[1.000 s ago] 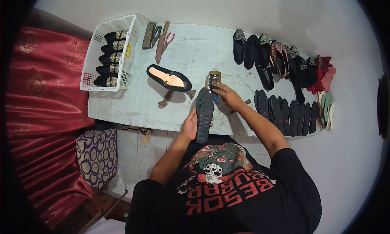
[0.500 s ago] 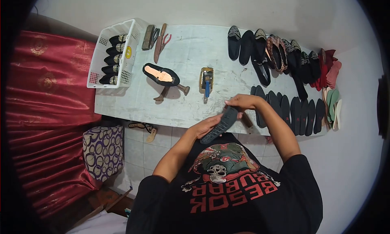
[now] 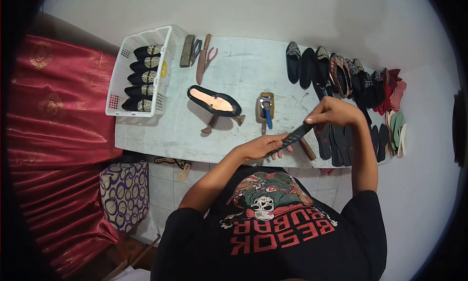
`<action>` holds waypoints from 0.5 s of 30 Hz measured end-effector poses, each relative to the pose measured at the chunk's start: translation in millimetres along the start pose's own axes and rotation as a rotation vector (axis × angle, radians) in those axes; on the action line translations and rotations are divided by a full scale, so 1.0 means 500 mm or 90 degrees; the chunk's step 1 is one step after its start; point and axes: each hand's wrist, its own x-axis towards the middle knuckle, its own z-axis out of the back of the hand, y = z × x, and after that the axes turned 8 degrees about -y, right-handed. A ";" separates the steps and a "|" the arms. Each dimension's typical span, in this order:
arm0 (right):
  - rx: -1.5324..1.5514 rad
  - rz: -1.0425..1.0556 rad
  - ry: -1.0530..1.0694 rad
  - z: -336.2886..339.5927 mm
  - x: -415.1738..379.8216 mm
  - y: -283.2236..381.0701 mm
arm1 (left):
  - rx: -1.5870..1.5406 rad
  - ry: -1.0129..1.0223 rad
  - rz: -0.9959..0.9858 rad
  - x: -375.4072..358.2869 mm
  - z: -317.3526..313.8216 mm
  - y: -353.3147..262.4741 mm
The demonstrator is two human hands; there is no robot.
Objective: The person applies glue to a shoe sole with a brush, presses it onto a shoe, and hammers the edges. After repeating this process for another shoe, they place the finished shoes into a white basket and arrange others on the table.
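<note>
A black shoe sole (image 3: 295,136) is held between my two hands, above the front edge of the table, seen nearly edge-on. My left hand (image 3: 265,147) grips its near end, thumb on top and fingers beneath. The far end is pinched by my right hand (image 3: 331,112). Under the sole, the wooden handle (image 3: 306,149) of a tool lies on the table. Left of my hands, an upturned shoe (image 3: 214,101) with a pale inner bottom rests on a metal shoe anvil (image 3: 209,126). Between them stands a glue container (image 3: 266,98) with a blue-handled brush (image 3: 268,116) across it.
A white basket (image 3: 163,98) of black shoes stands at the back left, beside a block (image 3: 187,51) and red-handled pincers (image 3: 210,56). Finished-looking shoes (image 3: 293,61) line the back right, with several black soles (image 3: 336,144) in front. A patterned stool (image 3: 124,195) stands below the table's left.
The sole has moved right and turned from showing its ribbed face to nearly edge-on. My right hand has moved right and slightly up; my left has followed rightward. The view has shifted slightly.
</note>
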 end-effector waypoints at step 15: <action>-0.097 0.377 -0.467 -0.358 0.262 0.110 | 0.856 -0.075 -0.313 -0.209 0.453 -0.317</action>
